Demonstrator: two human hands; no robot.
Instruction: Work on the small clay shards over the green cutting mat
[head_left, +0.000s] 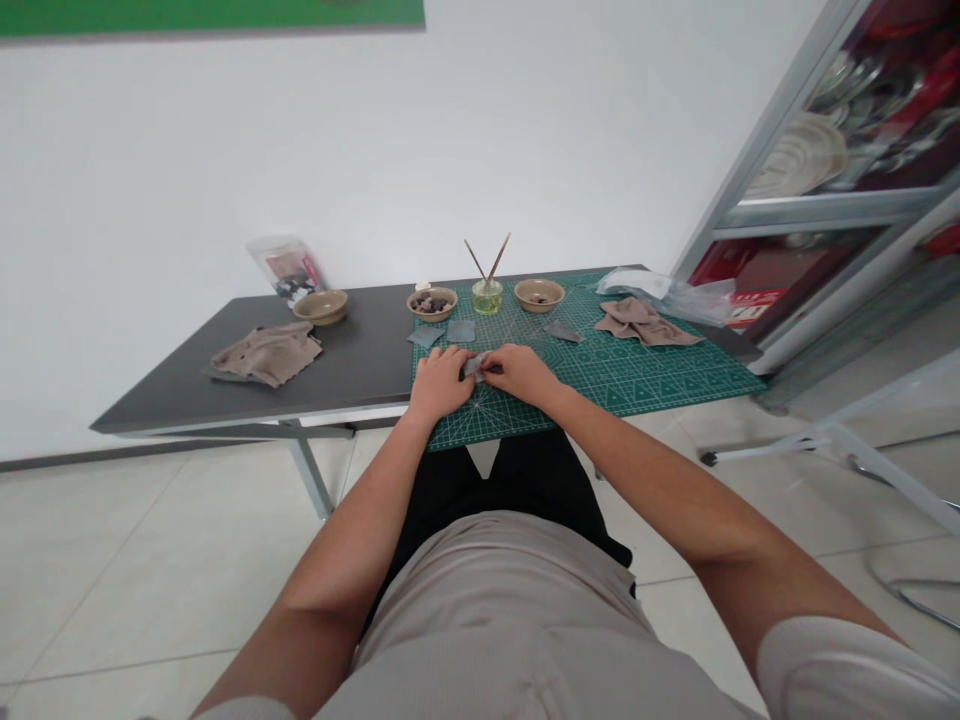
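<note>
Over the green cutting mat (622, 375), my two hands meet near its front left part. A small, thin grey sheet (474, 367) lies between them, and its kind is hard to tell. My left hand (442, 382) grips it at the thumb side, fingers bent over its left edge. On the other side my right hand (521, 372) is closed in a pinch at the sheet's right edge, with something small and dark at the fingertips. Just beyond lie two bluish-grey squares (460, 331) and a darker grey piece (564, 331).
Behind the hands stand a bowl of dark lumps (432, 303), a glass jar (487, 296) with two thin brushes, and another bowl (539, 295). Brown cloths (270, 354) lie left and right. An empty-looking bowl (321, 307) and plastic bag (285, 268) sit left.
</note>
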